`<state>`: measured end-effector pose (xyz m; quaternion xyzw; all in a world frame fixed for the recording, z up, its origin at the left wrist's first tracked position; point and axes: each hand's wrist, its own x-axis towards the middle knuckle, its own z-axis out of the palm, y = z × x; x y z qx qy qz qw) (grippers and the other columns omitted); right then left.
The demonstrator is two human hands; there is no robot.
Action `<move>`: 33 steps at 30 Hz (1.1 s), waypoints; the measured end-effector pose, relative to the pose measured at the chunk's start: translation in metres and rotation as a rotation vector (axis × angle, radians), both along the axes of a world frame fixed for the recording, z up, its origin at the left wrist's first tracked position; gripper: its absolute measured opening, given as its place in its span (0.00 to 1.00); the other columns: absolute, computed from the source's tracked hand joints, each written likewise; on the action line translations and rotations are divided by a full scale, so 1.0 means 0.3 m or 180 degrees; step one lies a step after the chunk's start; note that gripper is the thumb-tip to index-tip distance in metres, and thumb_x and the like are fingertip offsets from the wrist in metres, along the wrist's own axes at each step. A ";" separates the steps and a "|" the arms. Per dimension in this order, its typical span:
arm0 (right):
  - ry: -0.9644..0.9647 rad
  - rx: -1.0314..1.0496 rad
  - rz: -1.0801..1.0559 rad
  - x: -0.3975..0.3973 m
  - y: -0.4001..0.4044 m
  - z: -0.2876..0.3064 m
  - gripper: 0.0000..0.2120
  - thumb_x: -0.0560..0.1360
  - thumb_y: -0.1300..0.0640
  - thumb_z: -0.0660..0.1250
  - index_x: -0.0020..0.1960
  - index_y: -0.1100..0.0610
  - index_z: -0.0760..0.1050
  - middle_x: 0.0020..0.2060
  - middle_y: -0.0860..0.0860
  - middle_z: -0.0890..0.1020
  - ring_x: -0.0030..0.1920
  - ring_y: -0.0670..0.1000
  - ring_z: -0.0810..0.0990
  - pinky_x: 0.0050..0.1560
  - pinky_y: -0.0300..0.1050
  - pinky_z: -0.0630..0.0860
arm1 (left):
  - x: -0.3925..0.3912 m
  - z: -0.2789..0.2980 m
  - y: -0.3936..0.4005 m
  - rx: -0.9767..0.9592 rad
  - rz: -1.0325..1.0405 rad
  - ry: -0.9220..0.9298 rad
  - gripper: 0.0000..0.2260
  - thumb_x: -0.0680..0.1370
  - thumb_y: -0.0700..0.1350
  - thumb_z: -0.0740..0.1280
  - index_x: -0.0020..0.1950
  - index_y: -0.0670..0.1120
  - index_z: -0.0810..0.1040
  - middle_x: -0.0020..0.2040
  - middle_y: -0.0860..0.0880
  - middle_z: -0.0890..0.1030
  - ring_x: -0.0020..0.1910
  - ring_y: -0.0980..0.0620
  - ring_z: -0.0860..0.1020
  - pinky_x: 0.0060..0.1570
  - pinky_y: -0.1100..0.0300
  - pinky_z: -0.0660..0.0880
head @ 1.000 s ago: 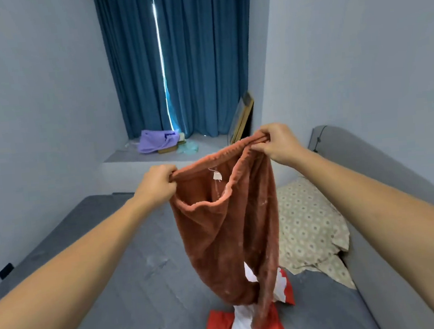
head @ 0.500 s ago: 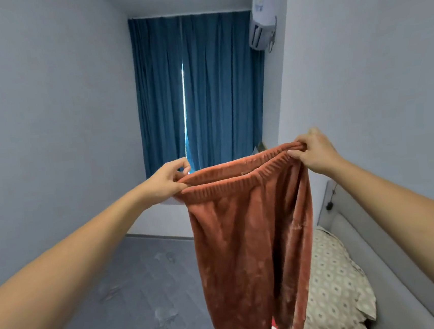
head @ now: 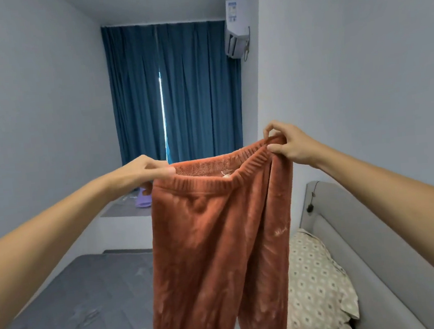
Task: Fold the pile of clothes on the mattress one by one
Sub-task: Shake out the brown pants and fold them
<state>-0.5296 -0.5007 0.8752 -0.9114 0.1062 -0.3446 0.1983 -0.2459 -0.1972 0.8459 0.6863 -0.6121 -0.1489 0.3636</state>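
While the grey mattress (head: 73, 305) fills the lower left | rust fleece trousers (head: 218, 243) hang centre frame | left hand (head: 145, 171) and right hand (head: 291, 146) each pinch a waistband corner | best kept level so legs align before folding.

Both bare forearms reach forward and upward, spread apart at about chest height. The left hand (head: 147, 171) pinches one end of the ribbed waistband of the rust-orange fleece trousers (head: 218, 243), fingers (head: 167, 172) pressed together. The right hand (head: 289, 145) sits slightly higher, thumb and curled fingers gripping the opposite end.
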 end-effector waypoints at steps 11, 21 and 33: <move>0.0970 0.0545 0.0231 -0.061 -0.039 0.013 0.13 0.74 0.66 0.77 0.54 0.53 0.84 0.52 0.48 0.86 0.52 0.47 0.84 0.56 0.40 0.79 | 0.044 -0.011 0.031 -0.0304 0.0182 -0.0544 0.07 0.83 0.44 0.70 0.46 0.42 0.78 0.40 0.47 0.80 0.40 0.53 0.79 0.43 0.60 0.76; 0.0893 0.0310 -0.0027 -0.068 -0.059 0.014 0.12 0.73 0.59 0.79 0.44 0.63 0.77 0.37 0.50 0.79 0.39 0.47 0.76 0.45 0.45 0.73 | 0.043 0.018 -0.010 -0.0576 0.0421 -0.0396 0.10 0.84 0.38 0.63 0.46 0.44 0.81 0.44 0.44 0.82 0.44 0.50 0.79 0.49 0.53 0.76; 0.0306 0.0775 0.0275 -0.088 -0.053 0.090 0.13 0.75 0.55 0.79 0.40 0.56 0.76 0.33 0.47 0.77 0.36 0.45 0.75 0.36 0.37 0.72 | 0.033 0.081 -0.040 -0.1269 0.0484 -0.0087 0.19 0.78 0.53 0.75 0.34 0.54 0.70 0.32 0.59 0.71 0.30 0.62 0.71 0.30 0.70 0.69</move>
